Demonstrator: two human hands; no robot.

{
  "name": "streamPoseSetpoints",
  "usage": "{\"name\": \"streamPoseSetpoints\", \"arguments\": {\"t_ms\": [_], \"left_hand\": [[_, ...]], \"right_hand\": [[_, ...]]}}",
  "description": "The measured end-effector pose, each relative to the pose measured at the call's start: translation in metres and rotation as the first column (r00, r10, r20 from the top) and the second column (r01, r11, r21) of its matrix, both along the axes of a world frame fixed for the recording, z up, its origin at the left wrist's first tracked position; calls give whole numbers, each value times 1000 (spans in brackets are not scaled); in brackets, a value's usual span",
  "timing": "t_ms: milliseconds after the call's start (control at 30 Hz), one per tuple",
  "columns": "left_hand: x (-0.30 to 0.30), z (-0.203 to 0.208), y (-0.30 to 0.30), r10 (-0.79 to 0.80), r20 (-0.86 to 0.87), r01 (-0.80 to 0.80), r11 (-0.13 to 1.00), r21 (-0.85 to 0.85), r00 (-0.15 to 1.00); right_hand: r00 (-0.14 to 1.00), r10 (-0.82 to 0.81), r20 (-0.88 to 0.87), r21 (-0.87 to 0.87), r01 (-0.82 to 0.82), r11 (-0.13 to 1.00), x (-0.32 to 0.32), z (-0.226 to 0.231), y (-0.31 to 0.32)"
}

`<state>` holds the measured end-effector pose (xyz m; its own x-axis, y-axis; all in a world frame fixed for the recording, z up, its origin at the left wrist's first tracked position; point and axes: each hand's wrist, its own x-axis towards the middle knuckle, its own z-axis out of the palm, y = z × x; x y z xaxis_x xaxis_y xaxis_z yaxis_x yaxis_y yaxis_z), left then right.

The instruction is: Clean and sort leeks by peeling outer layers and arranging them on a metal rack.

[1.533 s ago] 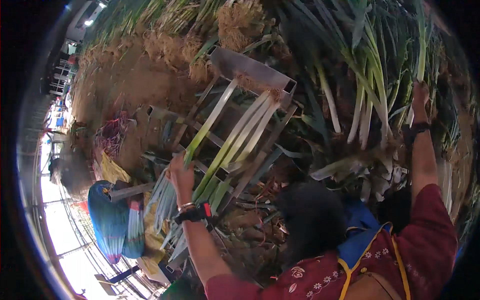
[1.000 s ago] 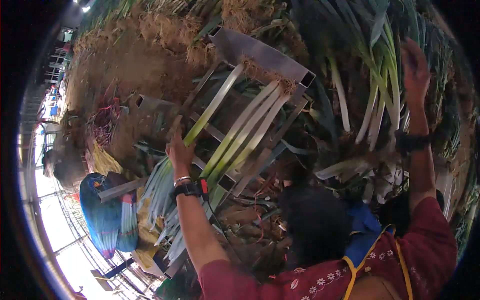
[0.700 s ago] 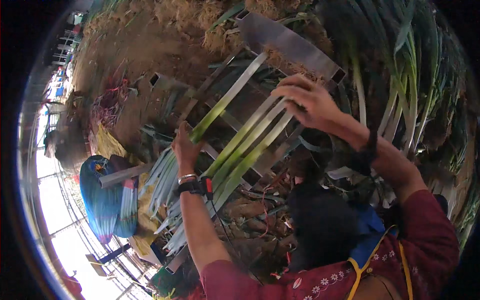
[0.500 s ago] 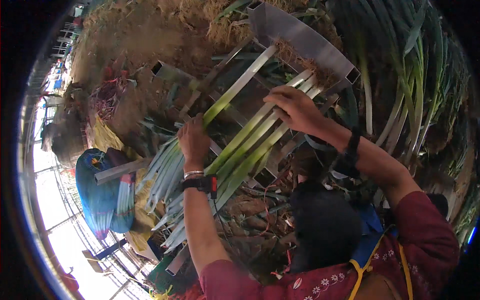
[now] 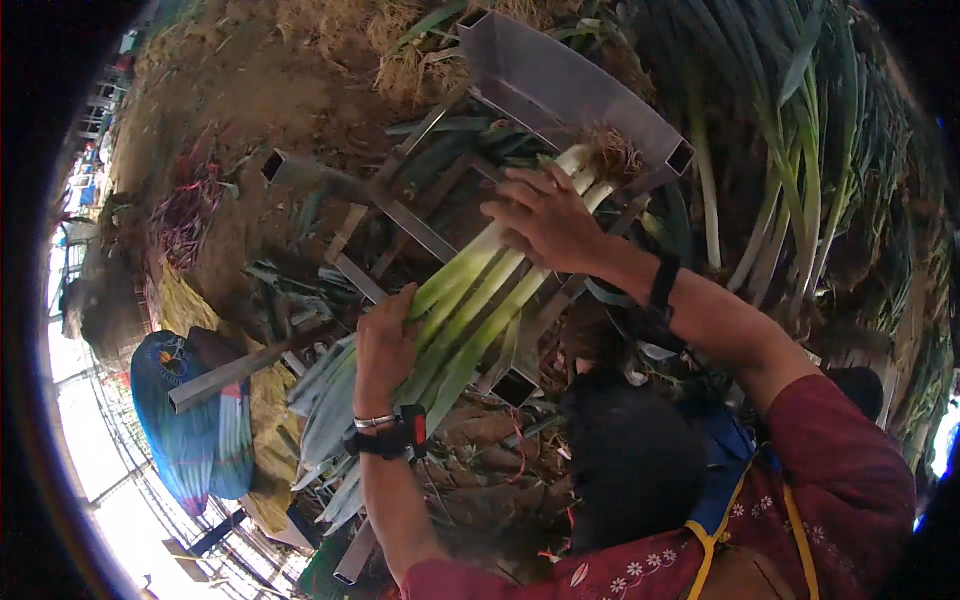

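A bundle of leeks (image 5: 468, 292) lies slantwise across a metal frame (image 5: 418, 228). Its roots (image 5: 612, 152) touch or nearly touch an upright metal plate (image 5: 575, 85), and the green leaves fan toward the lower left. My left hand (image 5: 385, 348) is closed round the bundle's left edge where the stalks turn green. Over the white stalks near the root end lies my right hand (image 5: 548, 220), its fingers curled across them. Both palms and some fingertips are hidden.
More leeks (image 5: 790, 150) are heaped at the right. Blue bundled material (image 5: 185, 410) and a yellow sack (image 5: 190, 300) are at the left. Purple-red strands (image 5: 190, 205) lie on the ground. Square metal tubes (image 5: 225, 378) jut out around the frame. A dark rounded shape (image 5: 630, 450) covers the lower middle.
The separate leek on the left has come in beside the others, so the stalks now lie together. My right hand has moved slightly left, onto them. The whole view has shifted a little.
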<state>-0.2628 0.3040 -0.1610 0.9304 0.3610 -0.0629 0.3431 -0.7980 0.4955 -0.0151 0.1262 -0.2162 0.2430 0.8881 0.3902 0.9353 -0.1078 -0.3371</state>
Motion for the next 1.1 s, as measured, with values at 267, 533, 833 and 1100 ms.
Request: {"name": "streamPoseSetpoints", "arguments": {"t_ms": [267,533,833,1100], "left_hand": [[4,8,-24,129,-138,-123,991,48,982],[15,-5,-20,214,-104,-202,972,120,971],[23,-26,-41,346,-275,-204,876,438,897],[60,-47,-92,440,134,-435,708,557,888]], "right_hand": [[999,-32,33,2,32,999,13,-10,3],[996,-85,-2,-34,85,996,17,-20,23],[999,31,-5,-144,-32,989,21,-20,17],[1000,25,-11,-62,-26,998,25,-26,16]]}}
